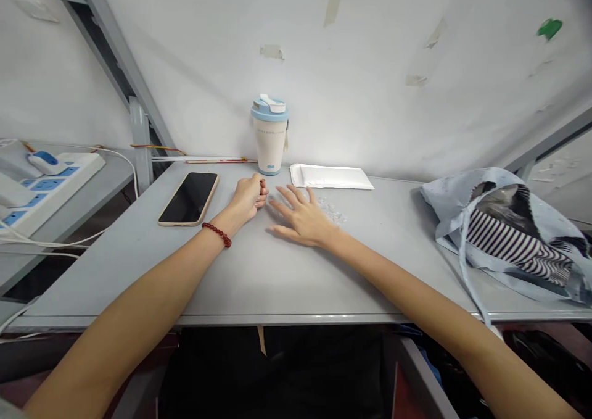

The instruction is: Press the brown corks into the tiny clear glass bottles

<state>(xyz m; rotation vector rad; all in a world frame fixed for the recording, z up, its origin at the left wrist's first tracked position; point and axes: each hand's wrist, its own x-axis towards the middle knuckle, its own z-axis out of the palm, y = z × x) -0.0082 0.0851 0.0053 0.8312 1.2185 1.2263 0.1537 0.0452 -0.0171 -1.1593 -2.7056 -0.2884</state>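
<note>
Fingers of the right hand (303,216) spread open, palm down on the grey table (259,277). Fingers of the left hand (250,197) curl into a closed fist; whether anything lies inside cannot be told. Small transparent pieces (330,210) lie scattered just beside the outer edge of the right hand, well apart from the fist. Behind them lies a white padded envelope (330,176), flat. A cream tumbler (269,141) stands upright against the wall, its blue lid on and its contents hidden. At right, a pale blue bag (499,234) holds black-and-white striped fabric (513,240). A smartphone (188,199) in a beige case lies left of the fist.
</note>
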